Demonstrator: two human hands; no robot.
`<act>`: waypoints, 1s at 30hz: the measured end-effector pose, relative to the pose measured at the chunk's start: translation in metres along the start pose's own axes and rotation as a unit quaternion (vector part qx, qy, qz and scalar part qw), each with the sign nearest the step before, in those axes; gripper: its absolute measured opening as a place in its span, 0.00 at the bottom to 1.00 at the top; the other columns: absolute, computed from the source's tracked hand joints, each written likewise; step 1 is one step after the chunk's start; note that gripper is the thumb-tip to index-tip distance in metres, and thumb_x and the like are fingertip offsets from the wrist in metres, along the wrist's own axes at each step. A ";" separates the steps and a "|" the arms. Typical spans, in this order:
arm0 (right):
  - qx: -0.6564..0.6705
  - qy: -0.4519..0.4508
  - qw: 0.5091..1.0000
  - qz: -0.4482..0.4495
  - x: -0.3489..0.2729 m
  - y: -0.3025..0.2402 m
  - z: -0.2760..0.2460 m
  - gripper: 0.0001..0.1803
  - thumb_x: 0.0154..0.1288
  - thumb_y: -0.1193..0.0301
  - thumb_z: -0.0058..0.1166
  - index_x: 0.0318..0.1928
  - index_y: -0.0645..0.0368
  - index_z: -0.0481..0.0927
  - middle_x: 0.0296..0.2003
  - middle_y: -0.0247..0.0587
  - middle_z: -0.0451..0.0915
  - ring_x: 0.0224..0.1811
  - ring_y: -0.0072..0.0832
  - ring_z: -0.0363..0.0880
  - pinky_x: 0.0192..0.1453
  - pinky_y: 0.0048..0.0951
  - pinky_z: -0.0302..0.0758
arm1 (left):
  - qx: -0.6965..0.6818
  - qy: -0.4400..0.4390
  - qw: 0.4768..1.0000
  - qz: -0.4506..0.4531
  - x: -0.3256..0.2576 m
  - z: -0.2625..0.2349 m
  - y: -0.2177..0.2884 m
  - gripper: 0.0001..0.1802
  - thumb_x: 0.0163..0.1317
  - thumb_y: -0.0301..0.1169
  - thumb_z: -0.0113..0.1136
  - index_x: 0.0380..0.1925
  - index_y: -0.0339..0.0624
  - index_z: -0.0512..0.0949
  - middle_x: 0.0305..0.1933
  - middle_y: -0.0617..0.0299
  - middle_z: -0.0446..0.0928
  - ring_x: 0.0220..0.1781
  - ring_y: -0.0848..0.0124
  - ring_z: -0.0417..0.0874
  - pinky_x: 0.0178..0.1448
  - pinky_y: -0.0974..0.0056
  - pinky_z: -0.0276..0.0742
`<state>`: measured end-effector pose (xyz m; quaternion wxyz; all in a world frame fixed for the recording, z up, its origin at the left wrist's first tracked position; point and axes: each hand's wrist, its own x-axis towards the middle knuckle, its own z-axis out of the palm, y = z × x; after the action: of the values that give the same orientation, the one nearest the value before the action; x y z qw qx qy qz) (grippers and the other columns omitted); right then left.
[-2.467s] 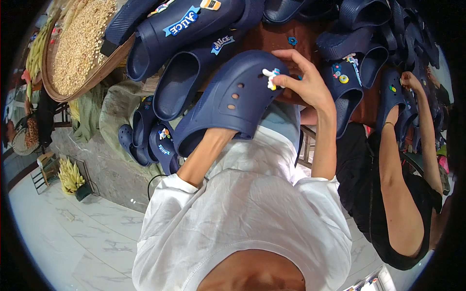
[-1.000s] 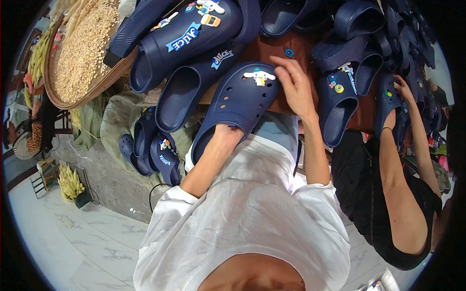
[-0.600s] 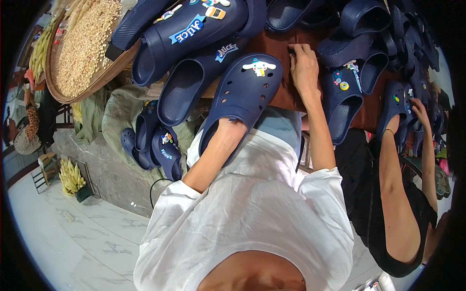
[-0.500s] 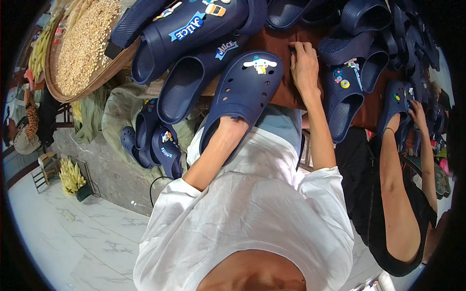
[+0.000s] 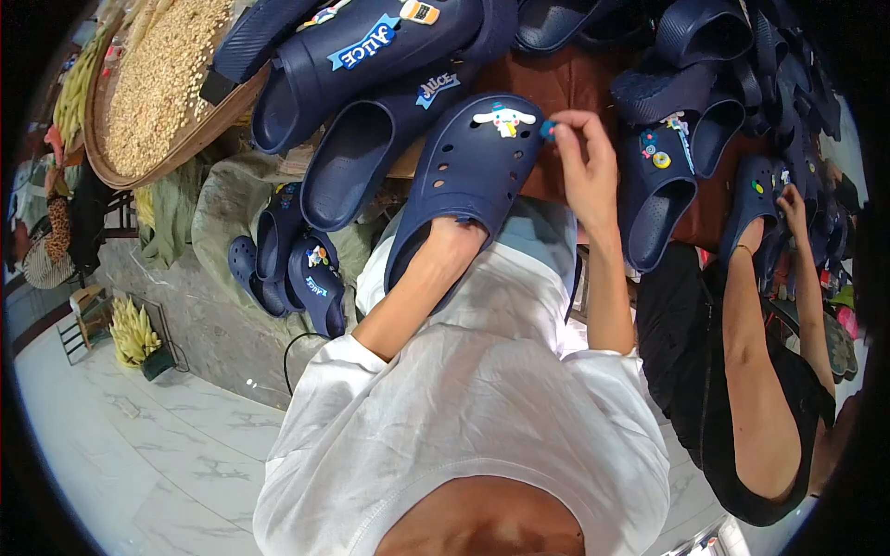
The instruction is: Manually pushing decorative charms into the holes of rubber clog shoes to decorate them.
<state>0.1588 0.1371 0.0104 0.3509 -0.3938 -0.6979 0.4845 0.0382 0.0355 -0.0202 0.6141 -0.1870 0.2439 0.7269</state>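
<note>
A navy clog [image 5: 473, 167] is held up in front of me, with my left hand [image 5: 457, 243] pushed into its foot opening. My left fingers are hidden inside; skin shows through some of its holes. A white long-eared character charm [image 5: 503, 120] sits near the toe. Beside the toe's right edge, my right hand [image 5: 590, 167] pinches a small teal shoe charm [image 5: 548, 131] with a bit of red between thumb and forefinger. The charm is close to the clog; whether it touches cannot be seen. Another navy clog [image 5: 350, 171] with a blue banner charm lies to the left.
Several navy clogs [image 5: 663, 199] crowd the brown tabletop [image 5: 538, 83]. At the upper left stands a round basket [image 5: 97, 139] of pale kernels. More clogs [image 5: 313, 276] rest on a sack at left. On the right, a co-worker's hand [image 5: 794, 208] works at another clog.
My right hand has lifted off the tabletop toward the clog's toe and now pinches a small teal charm. The clog on my left hand has shifted slightly to the right.
</note>
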 end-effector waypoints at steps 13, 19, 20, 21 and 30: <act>0.042 -0.024 0.998 0.031 -0.024 0.000 0.011 0.06 0.61 0.76 0.60 0.38 0.64 0.79 0.33 0.32 0.76 0.32 0.16 0.74 0.38 0.18 0.72 | 0.013 0.026 1.000 0.003 -0.016 0.002 0.001 0.23 0.73 0.42 0.37 0.58 0.41 0.69 0.59 0.52 0.73 0.56 0.61 0.78 0.62 0.57 0.76; 0.002 -0.056 0.997 0.045 -0.020 -0.005 0.006 0.06 0.60 0.75 0.60 0.35 0.64 0.77 0.31 0.31 0.76 0.32 0.15 0.73 0.36 0.18 0.70 | 0.051 0.056 0.997 0.008 -0.015 -0.014 -0.004 0.24 0.73 0.47 0.37 0.56 0.43 0.71 0.56 0.57 0.75 0.53 0.64 0.79 0.60 0.59 0.76; 0.002 -0.057 0.997 0.045 -0.019 -0.005 0.005 0.06 0.60 0.75 0.60 0.35 0.64 0.77 0.31 0.31 0.76 0.32 0.15 0.73 0.36 0.18 0.70 | 0.051 0.057 0.997 0.008 -0.017 -0.014 -0.004 0.24 0.73 0.47 0.37 0.56 0.43 0.71 0.56 0.57 0.75 0.53 0.64 0.79 0.60 0.59 0.76; -0.013 -0.060 0.997 0.044 -0.017 -0.005 0.004 0.06 0.60 0.75 0.61 0.34 0.63 0.77 0.31 0.31 0.76 0.32 0.15 0.73 0.35 0.18 0.70 | 0.063 0.066 0.996 0.008 -0.019 -0.013 -0.003 0.22 0.73 0.45 0.40 0.56 0.43 0.70 0.56 0.56 0.76 0.54 0.64 0.79 0.59 0.59 0.76; 0.152 0.004 0.985 0.083 -0.021 0.017 0.014 0.21 0.59 0.69 0.65 0.48 0.65 0.72 0.40 0.40 0.75 0.40 0.21 0.74 0.42 0.21 0.75 | 0.108 0.061 0.992 0.034 -0.019 -0.011 -0.008 0.19 0.71 0.41 0.46 0.56 0.42 0.71 0.54 0.55 0.76 0.53 0.64 0.79 0.58 0.61 0.76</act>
<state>0.1597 0.1167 -0.0114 0.3679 -0.3942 -0.5799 0.6107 0.0486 0.0150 -0.0189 0.5894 -0.1547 0.3641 0.7043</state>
